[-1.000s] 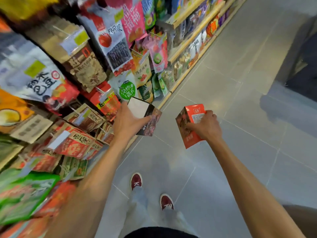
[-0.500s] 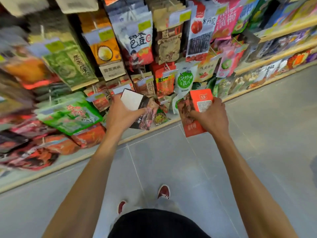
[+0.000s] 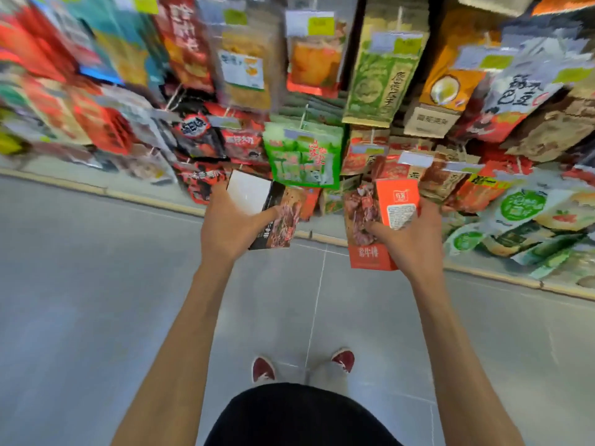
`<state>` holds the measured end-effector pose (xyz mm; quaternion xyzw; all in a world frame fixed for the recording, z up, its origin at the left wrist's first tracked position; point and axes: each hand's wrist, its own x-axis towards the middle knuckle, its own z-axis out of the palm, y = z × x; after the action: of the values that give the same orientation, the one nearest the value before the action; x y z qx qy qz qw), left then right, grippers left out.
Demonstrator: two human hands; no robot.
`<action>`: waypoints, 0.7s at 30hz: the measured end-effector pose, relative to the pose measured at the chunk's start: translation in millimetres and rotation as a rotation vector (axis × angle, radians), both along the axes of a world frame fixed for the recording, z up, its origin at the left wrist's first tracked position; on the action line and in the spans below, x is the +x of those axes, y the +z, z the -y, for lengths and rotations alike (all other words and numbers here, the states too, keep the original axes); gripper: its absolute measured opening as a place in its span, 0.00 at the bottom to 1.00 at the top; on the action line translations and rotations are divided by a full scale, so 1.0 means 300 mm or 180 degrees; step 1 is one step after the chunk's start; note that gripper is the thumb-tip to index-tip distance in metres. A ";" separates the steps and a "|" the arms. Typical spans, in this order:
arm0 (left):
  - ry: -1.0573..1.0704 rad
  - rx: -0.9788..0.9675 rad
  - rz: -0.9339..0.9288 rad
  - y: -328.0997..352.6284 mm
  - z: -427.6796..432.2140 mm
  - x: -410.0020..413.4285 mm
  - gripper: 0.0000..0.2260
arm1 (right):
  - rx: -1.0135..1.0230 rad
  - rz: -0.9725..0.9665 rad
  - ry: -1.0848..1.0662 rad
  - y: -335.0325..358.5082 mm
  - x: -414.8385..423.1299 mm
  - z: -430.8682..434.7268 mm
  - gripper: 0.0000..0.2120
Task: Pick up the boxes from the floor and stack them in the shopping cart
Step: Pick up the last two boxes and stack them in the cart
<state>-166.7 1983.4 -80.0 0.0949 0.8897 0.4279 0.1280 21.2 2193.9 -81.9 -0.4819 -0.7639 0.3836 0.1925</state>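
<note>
Gripping a black box (image 3: 273, 214) with a white side panel, the left hand (image 3: 230, 226) holds it out in mid-air above the grey tiled floor (image 3: 96, 284). The right hand (image 3: 410, 243) clasps an orange box (image 3: 380, 220) just beside it, the two boxes apart. Both are held before a rack of hanging snack packets (image 3: 302, 152). Red shoes (image 3: 264, 370) stand on the floor below.

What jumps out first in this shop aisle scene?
Two bare arms reach forward, each hand holding a snack box: the left hand grips a black-and-white box, the right hand an orange box. Behind them hangs a wall of bright snack bags, with red shoes on the grey floor below.
</note>
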 end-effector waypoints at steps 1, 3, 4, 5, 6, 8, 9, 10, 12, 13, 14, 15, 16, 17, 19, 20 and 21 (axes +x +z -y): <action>0.0154 0.0002 -0.0019 0.004 0.077 -0.026 0.43 | 0.0005 -0.0013 0.0152 0.001 -0.059 0.057 0.39; 0.0440 -0.0069 -0.0086 0.007 0.236 -0.063 0.42 | 0.0046 -0.0011 0.0506 -0.001 -0.174 0.185 0.39; 0.0588 -0.0105 -0.0109 0.006 0.319 -0.073 0.41 | 0.0082 -0.0043 0.0685 -0.005 -0.230 0.252 0.39; 0.0734 -0.0119 -0.0134 0.002 0.405 -0.081 0.39 | 0.0107 -0.0067 0.0857 -0.014 -0.285 0.321 0.39; 0.0867 -0.0122 -0.0168 -0.005 0.489 -0.087 0.39 | 0.0111 -0.0095 0.1035 -0.014 -0.335 0.391 0.38; 0.1128 -0.0150 -0.0210 -0.016 0.655 -0.089 0.38 | 0.0088 -0.0115 0.1370 -0.018 -0.429 0.530 0.38; 0.1249 -0.0187 -0.0211 -0.018 0.734 -0.089 0.38 | 0.0068 -0.0132 0.1519 -0.018 -0.473 0.597 0.38; 0.1379 -0.0210 -0.0194 -0.015 0.806 -0.086 0.37 | 0.0051 -0.0157 0.1663 -0.018 -0.516 0.659 0.40; 0.1664 -0.0204 -0.0132 -0.008 0.937 -0.079 0.35 | 0.0034 -0.0243 0.1946 -0.017 -0.598 0.776 0.42; 0.1793 -0.0187 -0.0115 -0.006 0.999 -0.073 0.33 | 0.0012 -0.0269 0.2062 -0.013 -0.634 0.831 0.42; 0.1910 -0.0177 -0.0106 -0.006 1.060 -0.070 0.33 | 0.0007 -0.0270 0.2183 -0.007 -0.667 0.887 0.41; 0.2012 -0.0178 -0.0110 -0.007 1.118 -0.067 0.34 | 0.0002 -0.0263 0.2303 -0.004 -0.699 0.940 0.41; 0.2098 -0.0190 -0.0111 -0.008 1.172 -0.068 0.36 | 0.0008 -0.0254 0.2417 0.000 -0.726 0.990 0.41; 0.2178 -0.0218 -0.0097 -0.006 1.221 -0.070 0.37 | 0.0007 -0.0252 0.2513 0.001 -0.755 1.038 0.42; 0.2378 -0.0302 -0.0071 -0.003 1.304 -0.083 0.38 | 0.0003 -0.0267 0.2666 -0.002 -0.817 1.121 0.42; 0.2481 -0.0338 -0.0069 -0.001 1.339 -0.088 0.37 | -0.0016 -0.0273 0.2750 -0.005 -0.847 1.157 0.42; 0.2564 -0.0358 -0.0062 -0.002 1.373 -0.091 0.37 | -0.0032 -0.0269 0.2842 -0.007 -0.874 1.191 0.42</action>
<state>-193.9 1571.4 -80.7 -0.2643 0.8788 0.3936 -0.0533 -241.0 1836.5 -84.1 -0.0898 -0.8867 0.4521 0.0369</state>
